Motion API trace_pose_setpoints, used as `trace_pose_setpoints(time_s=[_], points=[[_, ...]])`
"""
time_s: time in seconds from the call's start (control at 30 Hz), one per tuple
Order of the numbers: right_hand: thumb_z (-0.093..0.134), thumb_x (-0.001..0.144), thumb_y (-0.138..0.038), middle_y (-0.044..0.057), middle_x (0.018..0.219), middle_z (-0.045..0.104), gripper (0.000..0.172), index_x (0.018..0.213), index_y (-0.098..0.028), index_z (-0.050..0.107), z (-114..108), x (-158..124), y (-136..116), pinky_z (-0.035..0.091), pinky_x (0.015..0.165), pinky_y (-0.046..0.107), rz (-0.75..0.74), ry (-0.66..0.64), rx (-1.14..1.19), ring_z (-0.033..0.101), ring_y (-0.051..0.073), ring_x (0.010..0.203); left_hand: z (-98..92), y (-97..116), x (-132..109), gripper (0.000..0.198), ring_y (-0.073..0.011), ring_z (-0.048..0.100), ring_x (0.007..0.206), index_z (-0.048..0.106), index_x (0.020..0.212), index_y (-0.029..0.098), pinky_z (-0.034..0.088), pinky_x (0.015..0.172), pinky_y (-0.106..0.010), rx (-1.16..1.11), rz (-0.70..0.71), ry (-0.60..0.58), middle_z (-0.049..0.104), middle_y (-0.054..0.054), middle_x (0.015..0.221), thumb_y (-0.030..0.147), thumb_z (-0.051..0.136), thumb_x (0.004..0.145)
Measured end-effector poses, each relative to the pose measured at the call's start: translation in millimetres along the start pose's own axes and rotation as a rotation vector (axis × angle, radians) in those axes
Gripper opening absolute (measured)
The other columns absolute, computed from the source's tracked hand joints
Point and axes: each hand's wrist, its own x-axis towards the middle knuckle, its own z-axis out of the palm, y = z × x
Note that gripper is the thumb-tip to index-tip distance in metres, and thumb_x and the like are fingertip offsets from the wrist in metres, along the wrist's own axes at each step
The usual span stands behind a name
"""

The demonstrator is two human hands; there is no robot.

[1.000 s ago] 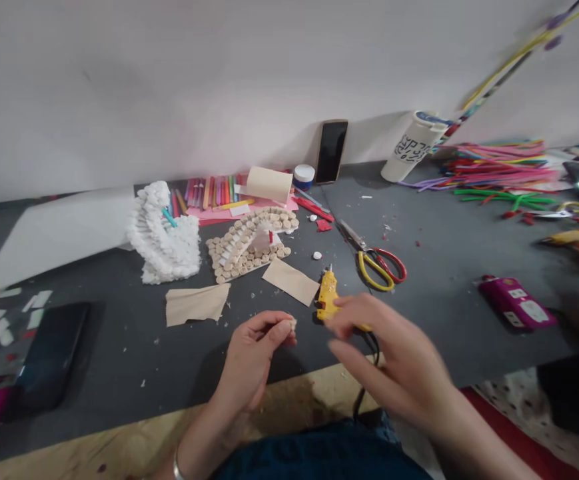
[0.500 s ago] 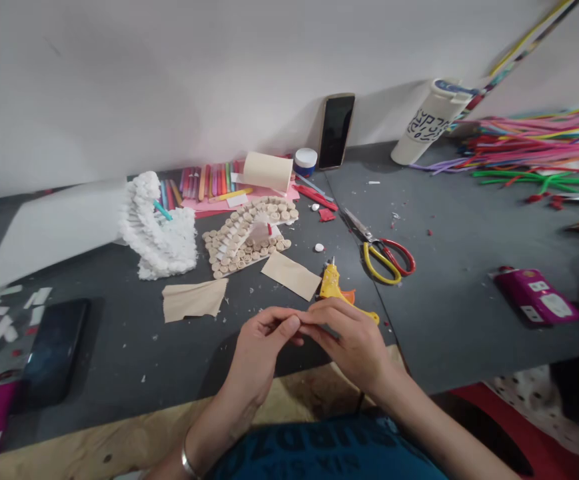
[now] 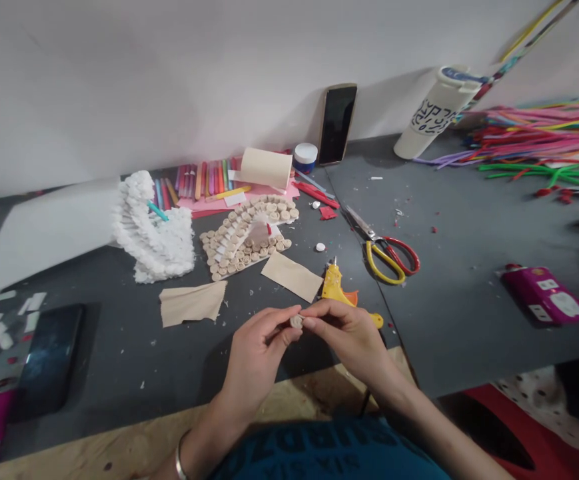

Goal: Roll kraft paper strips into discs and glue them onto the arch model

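My left hand [image 3: 256, 353] and my right hand [image 3: 352, 337] meet over the near edge of the grey table [image 3: 469, 267]. Together their fingertips pinch a small beige rolled paper disc [image 3: 296, 321]. Just beyond my right hand lies a yellow glue gun [image 3: 336, 290]. Two beige paper scraps [image 3: 192, 301] [image 3: 292, 275] lie ahead of my hands. Farther back stands a piece covered in many beige rolled discs [image 3: 246, 237], beside a white fluffy paper shape [image 3: 152, 230].
Yellow and red scissors [image 3: 386, 253] lie right of the glue gun. A black phone [image 3: 49, 357] lies at the left, another phone [image 3: 336, 123] leans on the wall. Coloured sticks [image 3: 204, 180], a paper roll [image 3: 264, 167], a white cup [image 3: 432, 110], pipe cleaners [image 3: 534, 140] and a purple pack [image 3: 544, 300] surround them.
My right hand has moved left from over the glue gun and joined my left hand on the small disc. The view has tilted slightly downward.
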Motion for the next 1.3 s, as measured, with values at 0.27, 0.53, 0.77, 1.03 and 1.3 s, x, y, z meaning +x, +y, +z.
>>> trace_pose_setpoints(time_s=[0.27, 0.53, 0.77, 1.03, 1.3], points=[[0.062, 0.084, -0.029, 0.003, 0.076, 0.074, 0.014, 0.079, -0.019, 0.071, 4, 1, -1, 0.054, 0.064, 0.027, -0.022, 0.029, -0.154, 0.069, 0.017, 0.070, 5.8, -1, 4, 0.017, -0.0141, 0.065, 0.062, 0.077, 0.092, 0.019, 0.054, 0.063, -0.025, -0.147, -0.204, 0.041, 0.071, -0.003, 0.076, 0.029, 0.074, 0.077], [0.060, 0.087, -0.027, 0.017, 0.123, 0.062, 0.035, 0.121, -0.018, 0.059, -42, 5, 27, 0.047, 0.095, 0.053, -0.429, 0.177, -0.858, 0.056, 0.033, 0.115, 5.4, -16, 9, 0.026, -0.0106, 0.060, 0.063, 0.076, 0.089, 0.016, 0.051, 0.060, -0.021, -0.435, -0.427, 0.095, 0.069, -0.001, 0.070, 0.032, 0.081, 0.069], [0.055, 0.081, -0.016, 0.021, 0.127, 0.056, 0.064, 0.142, -0.010, 0.037, -68, 2, 56, 0.048, 0.095, 0.053, -0.422, 0.097, -1.047, 0.051, 0.035, 0.117, 5.0, -11, 11, 0.032, -0.0113, 0.057, 0.063, 0.077, 0.090, 0.015, 0.044, 0.052, -0.020, -0.453, -0.447, 0.109, 0.068, -0.004, 0.068, 0.034, 0.083, 0.065], [0.056, 0.079, -0.022, 0.007, 0.087, 0.067, 0.024, 0.103, -0.020, 0.056, -76, -4, 35, 0.052, 0.065, 0.035, -0.273, 0.190, -0.794, 0.063, 0.023, 0.073, 5.7, -7, 12, 0.033, -0.0106, 0.056, 0.063, 0.077, 0.092, 0.016, 0.040, 0.051, -0.020, -0.447, -0.458, 0.147, 0.067, -0.003, 0.069, 0.035, 0.083, 0.066], [0.054, 0.091, -0.035, 0.002, 0.075, 0.061, 0.015, 0.084, -0.022, 0.055, -53, -46, -4, 0.045, 0.052, 0.026, -0.292, -0.128, -0.403, 0.058, 0.015, 0.060, 10.3, -5, 14, 0.032, -0.0103, 0.056, 0.061, 0.078, 0.090, 0.015, 0.039, 0.049, -0.019, -0.443, -0.415, 0.176, 0.067, -0.003, 0.066, 0.032, 0.084, 0.063]])
